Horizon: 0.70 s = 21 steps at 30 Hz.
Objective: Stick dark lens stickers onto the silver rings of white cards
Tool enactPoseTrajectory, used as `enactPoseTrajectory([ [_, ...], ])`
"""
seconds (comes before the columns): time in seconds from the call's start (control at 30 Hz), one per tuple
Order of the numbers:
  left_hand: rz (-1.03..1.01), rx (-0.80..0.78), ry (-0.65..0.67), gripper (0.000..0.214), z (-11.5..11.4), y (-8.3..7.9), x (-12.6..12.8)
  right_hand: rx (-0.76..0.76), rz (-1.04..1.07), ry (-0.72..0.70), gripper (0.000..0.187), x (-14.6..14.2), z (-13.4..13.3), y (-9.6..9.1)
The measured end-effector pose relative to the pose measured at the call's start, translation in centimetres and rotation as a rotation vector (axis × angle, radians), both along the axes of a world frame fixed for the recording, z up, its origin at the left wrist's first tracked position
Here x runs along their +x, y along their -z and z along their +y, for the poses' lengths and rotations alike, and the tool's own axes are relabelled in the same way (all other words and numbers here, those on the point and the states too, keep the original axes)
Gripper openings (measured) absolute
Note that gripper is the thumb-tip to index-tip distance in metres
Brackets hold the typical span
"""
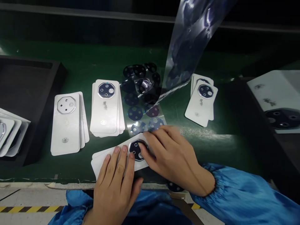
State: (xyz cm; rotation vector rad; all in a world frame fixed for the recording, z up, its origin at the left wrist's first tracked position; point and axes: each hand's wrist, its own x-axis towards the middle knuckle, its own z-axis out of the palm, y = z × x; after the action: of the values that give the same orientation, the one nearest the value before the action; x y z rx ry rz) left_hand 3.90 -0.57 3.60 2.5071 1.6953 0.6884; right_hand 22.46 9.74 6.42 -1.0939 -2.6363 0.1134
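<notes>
A white phone back cover [103,157] lies at the near edge of the green mat, on top of another one. Its dark round camera lens piece [137,149] faces up. My left hand [116,179] lies flat on the cover, fingers stretched out, fingertips beside the lens piece. My right hand [172,156] presses on the right side of the lens piece with fingers bent and close together. Just behind it is a clear film sheet [140,103] carrying several dark round lens pieces, its far end curling up.
Stacks of white covers lie on the green mat [82,65]: one without a dark lens [67,125], one with it [106,107], another at the right [201,100]. A black tray [28,90] is at the left, more covers [278,100] far right.
</notes>
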Motion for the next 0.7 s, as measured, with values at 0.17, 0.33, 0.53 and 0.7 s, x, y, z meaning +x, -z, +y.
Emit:
enactPoseTrajectory([
  [0.17, 0.060, -0.022, 0.023, 0.050, -0.2, 0.2, -0.3, -0.010, 0.035, 0.116, 0.029, 0.4, 0.8, 0.3],
  [0.33, 0.106, -0.009, 0.030, 0.052, -0.3, 0.5, -0.4, -0.203, 0.141, 0.141, 0.034, 0.0, 0.6, 0.9],
  [0.53, 0.092, 0.050, 0.041, 0.049, 0.1, 0.7, -0.7, -0.326, 0.326, 0.237, 0.030, -0.3, 0.2, 1.2],
  [0.7, -0.135, 0.289, 0.000, 0.041, -1.1, 1.3, -1.2, -0.634, 0.828, 0.105, 0.011, -0.3, 0.6, -0.4],
])
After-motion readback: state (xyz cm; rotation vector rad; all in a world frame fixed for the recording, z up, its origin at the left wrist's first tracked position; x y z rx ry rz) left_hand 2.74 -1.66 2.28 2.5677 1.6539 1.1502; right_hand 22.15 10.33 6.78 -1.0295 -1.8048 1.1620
